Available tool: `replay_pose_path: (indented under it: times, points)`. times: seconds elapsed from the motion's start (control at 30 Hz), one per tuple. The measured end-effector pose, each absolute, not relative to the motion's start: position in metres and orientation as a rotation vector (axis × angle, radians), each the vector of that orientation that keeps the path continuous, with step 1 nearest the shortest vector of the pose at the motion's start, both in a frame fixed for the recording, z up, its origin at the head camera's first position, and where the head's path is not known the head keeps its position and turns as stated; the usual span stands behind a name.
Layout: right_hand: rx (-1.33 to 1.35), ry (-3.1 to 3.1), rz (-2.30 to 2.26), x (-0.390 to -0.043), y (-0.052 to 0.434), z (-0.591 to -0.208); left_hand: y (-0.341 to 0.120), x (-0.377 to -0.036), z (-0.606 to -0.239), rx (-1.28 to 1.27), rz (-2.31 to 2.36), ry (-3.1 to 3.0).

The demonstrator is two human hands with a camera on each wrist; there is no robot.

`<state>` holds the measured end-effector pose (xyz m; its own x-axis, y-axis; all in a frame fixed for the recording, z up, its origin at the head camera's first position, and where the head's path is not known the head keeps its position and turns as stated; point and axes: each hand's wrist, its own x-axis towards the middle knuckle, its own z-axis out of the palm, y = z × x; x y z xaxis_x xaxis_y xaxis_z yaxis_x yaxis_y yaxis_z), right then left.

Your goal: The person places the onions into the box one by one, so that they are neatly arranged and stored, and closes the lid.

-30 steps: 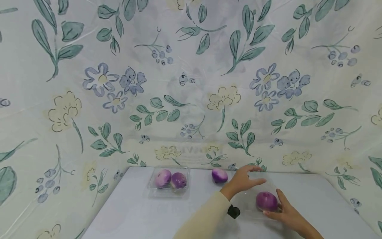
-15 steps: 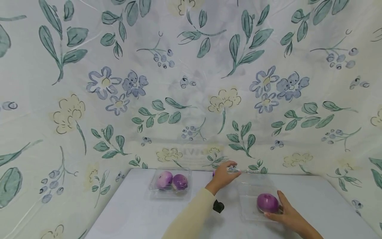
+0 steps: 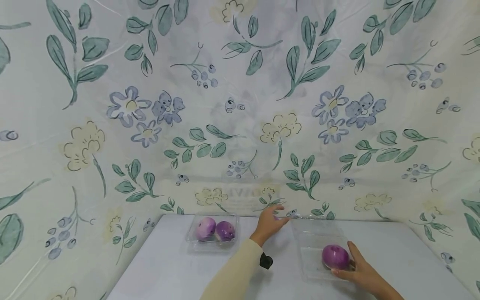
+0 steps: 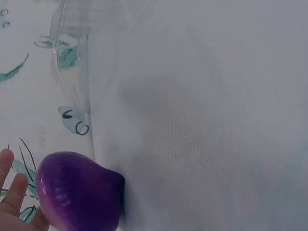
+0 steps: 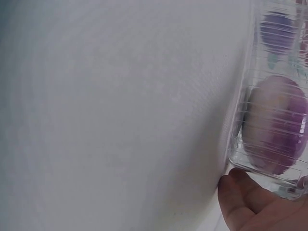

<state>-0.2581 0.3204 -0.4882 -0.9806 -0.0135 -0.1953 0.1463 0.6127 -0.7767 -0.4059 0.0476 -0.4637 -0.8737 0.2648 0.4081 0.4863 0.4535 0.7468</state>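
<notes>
My left hand [image 3: 269,226] is at the loose onion [image 4: 79,190] near the back of the bench [image 3: 168,271], fingers slightly spread beside it and gripping nothing; I cannot tell whether they touch it. My right hand [image 3: 363,271] curls its fingers round the near right corner of a clear box [image 3: 310,256], probably so it stays put (thin plastic like this likely slides at a nudge). The boxed onion [image 3: 335,257] sits in its right half, which leaves room on the left. The lid [image 3: 318,227] lies folded back, presumably to clear the top. Well to the left, another box [image 3: 190,237] holds two onions [image 3: 206,228] side by side.
</notes>
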Motion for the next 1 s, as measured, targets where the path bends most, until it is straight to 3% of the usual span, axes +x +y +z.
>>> replay_pose_path:
  times: [0.5,1.0]
  points:
    - [0.101,2.668,-1.297,-0.259,0.32,-0.49,0.036,-0.409,-0.476,-0.476,-1.42,-2.518]
    - [0.119,2.616,-1.351,-0.259,0.319,-0.488,0.03,-0.407,-0.484,-0.586,-1.464,-2.71]
